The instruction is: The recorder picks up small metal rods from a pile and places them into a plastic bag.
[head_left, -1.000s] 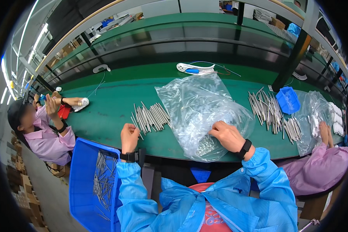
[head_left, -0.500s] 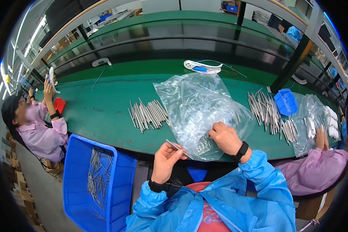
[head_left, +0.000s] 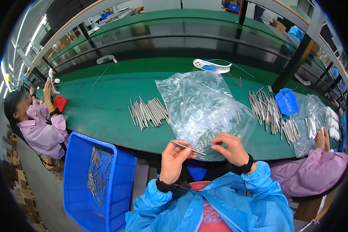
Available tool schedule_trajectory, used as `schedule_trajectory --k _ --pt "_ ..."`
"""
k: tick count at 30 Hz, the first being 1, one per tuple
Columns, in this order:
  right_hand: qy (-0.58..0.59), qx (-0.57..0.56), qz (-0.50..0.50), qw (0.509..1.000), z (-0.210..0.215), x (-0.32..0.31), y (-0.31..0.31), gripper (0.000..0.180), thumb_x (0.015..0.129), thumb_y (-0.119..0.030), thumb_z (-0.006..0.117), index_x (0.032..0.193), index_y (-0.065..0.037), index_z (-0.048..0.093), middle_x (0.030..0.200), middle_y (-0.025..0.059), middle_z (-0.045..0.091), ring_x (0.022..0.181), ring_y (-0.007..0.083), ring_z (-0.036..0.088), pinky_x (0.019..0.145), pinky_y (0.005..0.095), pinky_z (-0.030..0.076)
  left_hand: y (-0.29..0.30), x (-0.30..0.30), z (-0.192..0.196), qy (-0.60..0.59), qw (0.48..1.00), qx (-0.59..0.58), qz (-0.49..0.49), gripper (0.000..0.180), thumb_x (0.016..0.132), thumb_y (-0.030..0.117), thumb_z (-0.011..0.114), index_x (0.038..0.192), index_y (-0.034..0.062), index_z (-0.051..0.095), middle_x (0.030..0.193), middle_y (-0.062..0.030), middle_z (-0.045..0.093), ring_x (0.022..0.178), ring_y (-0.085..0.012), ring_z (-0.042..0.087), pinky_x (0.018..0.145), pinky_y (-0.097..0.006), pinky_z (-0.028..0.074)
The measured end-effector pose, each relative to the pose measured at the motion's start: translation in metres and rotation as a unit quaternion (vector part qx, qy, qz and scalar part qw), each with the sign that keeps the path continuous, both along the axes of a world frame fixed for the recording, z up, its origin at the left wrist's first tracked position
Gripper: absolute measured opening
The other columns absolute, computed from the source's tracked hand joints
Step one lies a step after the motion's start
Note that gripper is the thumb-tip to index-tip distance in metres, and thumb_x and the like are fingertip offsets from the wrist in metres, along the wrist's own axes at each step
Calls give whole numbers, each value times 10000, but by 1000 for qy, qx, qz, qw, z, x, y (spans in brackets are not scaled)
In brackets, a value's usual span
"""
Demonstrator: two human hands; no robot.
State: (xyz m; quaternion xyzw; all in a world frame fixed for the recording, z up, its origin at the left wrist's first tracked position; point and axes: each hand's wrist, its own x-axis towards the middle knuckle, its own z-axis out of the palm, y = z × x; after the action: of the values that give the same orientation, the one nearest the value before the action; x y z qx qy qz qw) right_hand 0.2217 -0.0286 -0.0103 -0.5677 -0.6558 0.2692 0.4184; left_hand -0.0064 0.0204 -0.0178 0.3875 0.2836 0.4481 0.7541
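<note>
A thin metal rod (head_left: 197, 151) is pinched between the thumb and fingers of my left hand (head_left: 173, 161), its far end slanting down to the right. Facing that end, my right hand (head_left: 234, 151) has its thumb and forefinger pressed together. Whatever they hold, if anything, is too small to make out. Just beyond both hands a clear plastic bag (head_left: 193, 98) lies on the green table, with small pale pieces showing through its film. Left of the bag is a pile of metal rods (head_left: 149, 112).
A blue bin (head_left: 121, 185) with loose rods stands at left below the table (head_left: 100, 120). More rods (head_left: 266, 108) and a small blue tray (head_left: 287, 101) are at right. A white device (head_left: 210, 66) lies on the conveyor. Co-workers in pink sit on both sides.
My right hand has lifted off the plastic bag and drawn back toward me, nearer the rod. My left hand has shifted right with the rod.
</note>
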Motion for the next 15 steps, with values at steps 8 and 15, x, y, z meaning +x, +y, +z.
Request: schedule_trajectory --k 8,15 --pt "27 41 6 999 3 -6 -17 128 828 -35 743 948 -18 704 880 121 698 796 272 685 687 345 533 -7 14 -6 -17 1000 9 -1 138 961 -16 590 1091 2 547 1068 -171 658 952 -258 697 826 -367 600" --pt "10 79 10 997 5 -8 -21 140 810 -19 748 942 -15 701 877 120 695 801 283 682 686 353 538 -13 16 -8 -9 1000 21 6 128 955 -24 598 1072 -3 548 1062 -182 657 940 -265 701 830 -367 604"
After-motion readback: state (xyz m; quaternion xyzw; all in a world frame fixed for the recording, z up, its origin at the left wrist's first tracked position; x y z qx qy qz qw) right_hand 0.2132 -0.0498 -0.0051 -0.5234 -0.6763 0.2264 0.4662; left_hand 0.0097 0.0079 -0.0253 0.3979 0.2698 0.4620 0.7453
